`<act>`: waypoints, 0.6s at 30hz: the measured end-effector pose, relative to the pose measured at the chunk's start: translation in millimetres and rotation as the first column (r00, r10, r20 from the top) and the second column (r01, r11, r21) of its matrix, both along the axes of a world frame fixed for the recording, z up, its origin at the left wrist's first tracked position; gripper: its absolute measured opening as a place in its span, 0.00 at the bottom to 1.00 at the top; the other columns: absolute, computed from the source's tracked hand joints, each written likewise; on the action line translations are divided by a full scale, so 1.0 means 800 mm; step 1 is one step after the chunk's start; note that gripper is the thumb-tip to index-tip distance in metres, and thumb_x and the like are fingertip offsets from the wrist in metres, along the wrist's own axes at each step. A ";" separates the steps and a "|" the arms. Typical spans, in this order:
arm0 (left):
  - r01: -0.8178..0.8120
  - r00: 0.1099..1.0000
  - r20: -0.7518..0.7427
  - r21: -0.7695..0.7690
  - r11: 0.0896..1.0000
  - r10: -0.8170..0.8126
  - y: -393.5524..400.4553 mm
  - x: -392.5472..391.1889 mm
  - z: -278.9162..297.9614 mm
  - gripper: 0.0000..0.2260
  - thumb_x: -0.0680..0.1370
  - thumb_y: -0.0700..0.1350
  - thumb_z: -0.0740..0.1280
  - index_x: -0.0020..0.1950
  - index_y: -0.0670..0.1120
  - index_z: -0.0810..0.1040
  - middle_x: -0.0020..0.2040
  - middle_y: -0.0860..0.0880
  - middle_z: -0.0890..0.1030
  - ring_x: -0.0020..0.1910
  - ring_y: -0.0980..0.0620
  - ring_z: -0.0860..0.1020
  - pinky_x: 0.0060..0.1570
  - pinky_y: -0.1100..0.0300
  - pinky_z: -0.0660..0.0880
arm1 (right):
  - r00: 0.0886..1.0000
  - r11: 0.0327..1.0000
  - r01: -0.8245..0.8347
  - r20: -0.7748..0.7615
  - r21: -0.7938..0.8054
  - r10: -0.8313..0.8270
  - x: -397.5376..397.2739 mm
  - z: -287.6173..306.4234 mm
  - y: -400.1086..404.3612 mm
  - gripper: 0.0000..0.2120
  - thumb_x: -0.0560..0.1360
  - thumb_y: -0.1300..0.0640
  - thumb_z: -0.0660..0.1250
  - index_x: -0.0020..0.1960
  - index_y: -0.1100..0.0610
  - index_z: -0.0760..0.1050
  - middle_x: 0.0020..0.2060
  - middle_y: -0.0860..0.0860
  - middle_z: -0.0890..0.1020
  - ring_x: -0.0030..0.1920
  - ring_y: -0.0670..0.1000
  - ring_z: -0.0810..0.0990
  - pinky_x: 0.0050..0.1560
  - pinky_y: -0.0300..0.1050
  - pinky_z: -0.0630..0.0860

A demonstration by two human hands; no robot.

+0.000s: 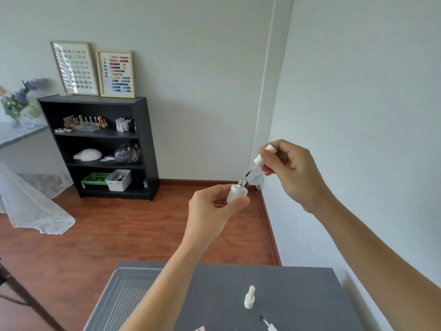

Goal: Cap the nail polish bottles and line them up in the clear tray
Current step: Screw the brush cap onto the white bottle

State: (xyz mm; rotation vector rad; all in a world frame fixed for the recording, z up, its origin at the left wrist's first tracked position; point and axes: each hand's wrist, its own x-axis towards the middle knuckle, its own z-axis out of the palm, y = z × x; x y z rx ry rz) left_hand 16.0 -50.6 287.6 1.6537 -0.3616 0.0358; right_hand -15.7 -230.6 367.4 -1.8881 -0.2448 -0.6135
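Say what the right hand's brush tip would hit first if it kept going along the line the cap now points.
Most likely the threaded neck of the white bottle in the left hand. The brush cap in the right hand slants toward it; depth is uncertain.

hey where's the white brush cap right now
In the head view it's in the right hand, raised up right of centre; the white brush cap angles its brush toward the open bottle in the left hand.

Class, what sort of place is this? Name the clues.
Probably a nail salon or manicure studio: framed colour swatch charts on a black shelf unit, rows of polish bottles inside it.
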 end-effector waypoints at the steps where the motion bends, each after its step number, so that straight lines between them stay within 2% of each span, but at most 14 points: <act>1: -0.003 1.000 0.003 0.004 1.000 0.003 0.001 -0.001 0.001 0.12 0.68 0.53 0.80 0.50 0.56 0.87 0.44 0.59 0.88 0.44 0.57 0.86 0.45 0.66 0.79 | 1.000 0.999 -0.003 -0.014 -0.048 0.003 0.001 0.003 0.000 0.06 0.80 0.57 0.65 0.46 0.57 0.79 0.36 0.44 0.85 0.36 0.46 0.80 0.43 0.39 0.78; 6: -0.010 1.000 0.002 0.015 1.000 0.010 0.005 -0.007 0.002 0.12 0.68 0.52 0.80 0.50 0.55 0.87 0.44 0.58 0.88 0.46 0.56 0.86 0.50 0.62 0.81 | 0.999 0.987 -0.015 -0.052 -0.162 0.007 0.004 0.008 0.003 0.06 0.79 0.56 0.67 0.46 0.57 0.78 0.36 0.45 0.85 0.37 0.48 0.81 0.45 0.45 0.81; 11: 0.013 1.000 -0.004 0.007 1.000 -0.013 0.006 -0.011 0.002 0.11 0.68 0.52 0.80 0.49 0.56 0.87 0.44 0.58 0.88 0.45 0.53 0.86 0.44 0.65 0.81 | 0.994 0.982 -0.071 -0.093 -0.177 0.055 0.007 0.003 0.008 0.06 0.79 0.57 0.67 0.47 0.59 0.78 0.36 0.44 0.85 0.37 0.47 0.81 0.43 0.40 0.79; 18: 0.009 1.000 -0.001 -0.002 1.000 -0.009 0.008 -0.012 0.002 0.10 0.67 0.52 0.80 0.48 0.57 0.87 0.44 0.57 0.88 0.46 0.50 0.86 0.51 0.55 0.83 | 0.989 0.983 -0.108 -0.120 -0.150 0.090 0.009 0.004 0.002 0.05 0.79 0.58 0.67 0.50 0.59 0.79 0.40 0.49 0.86 0.38 0.47 0.83 0.43 0.38 0.79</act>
